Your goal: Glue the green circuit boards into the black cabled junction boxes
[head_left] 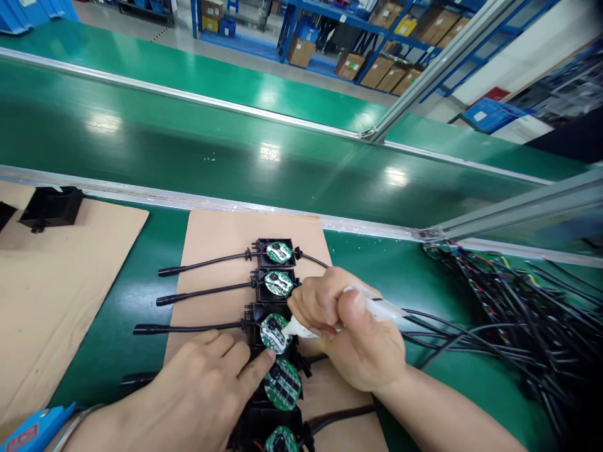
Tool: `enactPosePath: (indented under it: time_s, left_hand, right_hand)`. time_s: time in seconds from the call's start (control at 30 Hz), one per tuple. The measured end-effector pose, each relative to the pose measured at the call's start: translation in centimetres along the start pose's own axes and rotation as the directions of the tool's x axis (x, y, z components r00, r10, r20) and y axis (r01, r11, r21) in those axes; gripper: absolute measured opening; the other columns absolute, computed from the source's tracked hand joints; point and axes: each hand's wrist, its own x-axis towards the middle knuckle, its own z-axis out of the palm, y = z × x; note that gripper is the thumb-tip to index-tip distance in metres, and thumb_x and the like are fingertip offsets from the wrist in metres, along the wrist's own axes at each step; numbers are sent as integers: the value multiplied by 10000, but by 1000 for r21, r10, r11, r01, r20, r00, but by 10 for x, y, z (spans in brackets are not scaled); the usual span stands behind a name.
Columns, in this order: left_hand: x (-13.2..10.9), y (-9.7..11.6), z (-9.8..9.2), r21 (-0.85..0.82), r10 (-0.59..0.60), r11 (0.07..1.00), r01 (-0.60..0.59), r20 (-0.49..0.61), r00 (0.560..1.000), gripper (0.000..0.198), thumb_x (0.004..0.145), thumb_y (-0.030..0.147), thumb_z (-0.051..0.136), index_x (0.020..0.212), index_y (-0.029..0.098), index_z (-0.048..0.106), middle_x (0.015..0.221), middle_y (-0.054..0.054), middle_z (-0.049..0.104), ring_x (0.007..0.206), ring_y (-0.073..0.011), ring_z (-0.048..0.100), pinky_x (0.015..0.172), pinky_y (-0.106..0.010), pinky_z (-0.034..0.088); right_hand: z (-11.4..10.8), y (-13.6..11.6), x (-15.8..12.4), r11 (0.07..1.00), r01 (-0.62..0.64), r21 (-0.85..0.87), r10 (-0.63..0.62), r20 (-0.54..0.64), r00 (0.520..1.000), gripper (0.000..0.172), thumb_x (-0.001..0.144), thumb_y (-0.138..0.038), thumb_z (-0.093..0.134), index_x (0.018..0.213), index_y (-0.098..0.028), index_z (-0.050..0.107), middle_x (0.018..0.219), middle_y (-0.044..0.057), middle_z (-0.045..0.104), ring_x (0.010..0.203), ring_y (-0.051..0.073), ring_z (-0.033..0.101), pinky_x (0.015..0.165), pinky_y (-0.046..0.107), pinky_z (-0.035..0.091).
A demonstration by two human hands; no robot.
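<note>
My right hand [362, 342] is wrapped round a white squeeze tube [384, 307], its nozzle pointing left and down onto a round green circuit board [268, 326]. White paste lies in a streak across that board, which sits in a black box with cables. My left hand [202, 383] holds nothing; its index finger is stretched out to the board's lower edge. Behind are two more boxed boards, one round board [277, 283] and a farther round board [279, 252], both with white streaks. Nearer me, another green board [282, 384] shows dark components and no white streak.
Cardboard [221, 232] lies under the row of boxes on the green bench. A tangle of black cables [513, 314] with wired parts is on the right. An empty black box [53, 207] rests on the left cardboard. A metal frame post [438, 63] rises at right.
</note>
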Motion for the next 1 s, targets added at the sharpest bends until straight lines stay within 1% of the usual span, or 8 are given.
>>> enactPosePath:
  time_s: [0.17, 0.27, 0.37, 0.5, 0.6, 0.7, 0.87, 1.0]
  left_hand:
    - [-1, 0, 5, 0, -11, 1000, 11, -11, 1000, 622, 848, 172, 434, 1459, 161, 314, 1034, -111, 632, 843, -220, 581, 708, -332, 505]
    - [0, 0, -2, 5, -25, 1000, 25, 6, 1000, 630, 825, 146, 443, 1446, 170, 338, 1024, -98, 632, 853, -222, 589, 704, -334, 516]
    - [-1, 2, -10, 14, -37, 999, 37, 3, 999, 600, 823, 154, 458, 1419, 172, 388, 987, -88, 641, 820, -230, 604, 662, -344, 526]
    - [-9, 13, -5, 56, 0, 998, 9, -156, 988, 467, 865, 212, 461, 1321, 121, 503, 890, -96, 665, 750, -221, 615, 662, -345, 528]
    - [-16, 27, 13, 60, 25, 998, -7, -309, 951, 373, 884, 185, 415, 1225, 152, 563, 744, -60, 655, 612, -198, 596, 548, -307, 486]
    - [-20, 39, 33, 76, 44, 997, -17, -370, 928, 393, 874, 144, 404, 1247, 152, 531, 668, -42, 637, 531, -191, 572, 471, -292, 432]
    - [-19, 47, 49, 45, -22, 998, 40, -341, 940, 461, 858, 214, 476, 1317, 164, 469, 698, -46, 655, 546, -210, 598, 490, -313, 458]
    - [-19, 46, 49, 39, -25, 999, 36, -256, 966, 501, 872, 234, 496, 1364, 170, 429, 755, -49, 670, 594, -214, 620, 524, -319, 480]
  right_hand:
    - [2, 8, 5, 999, 49, -2, -49, -6, 999, 381, 935, -429, 490, 641, -190, 449, 537, -57, 304, 442, 71, 260, 445, 247, 194]
    - [-2, 12, 7, 998, 53, 31, -53, 3, 999, 367, 942, -414, 478, 649, -194, 451, 537, -63, 277, 435, 73, 237, 430, 238, 181]
    - [-8, 8, 5, 997, 54, 57, -53, -13, 999, 368, 939, -418, 487, 649, -194, 457, 538, -63, 264, 433, 73, 225, 423, 237, 178]
    - [-6, -10, -7, 994, 43, 105, -39, -40, 998, 371, 944, -439, 474, 662, -197, 470, 542, -61, 265, 427, 71, 216, 430, 243, 199]
    - [6, -15, -22, 988, -37, 147, 38, -4, 999, 399, 945, -479, 461, 660, -199, 444, 542, -59, 264, 437, 73, 224, 439, 246, 212]
    - [19, -4, -33, 985, -85, 150, 77, 57, 995, 414, 944, -488, 454, 655, -194, 413, 544, -57, 268, 444, 69, 227, 442, 245, 194]
    - [28, 19, -36, 989, -68, 128, 58, 80, 995, 386, 953, -447, 441, 662, -194, 422, 536, -60, 267, 440, 69, 215, 438, 239, 168]
    - [27, 14, -35, 995, -83, 57, 78, 86, 993, 385, 951, -437, 449, 655, -194, 420, 540, -58, 273, 451, 74, 222, 445, 246, 172]
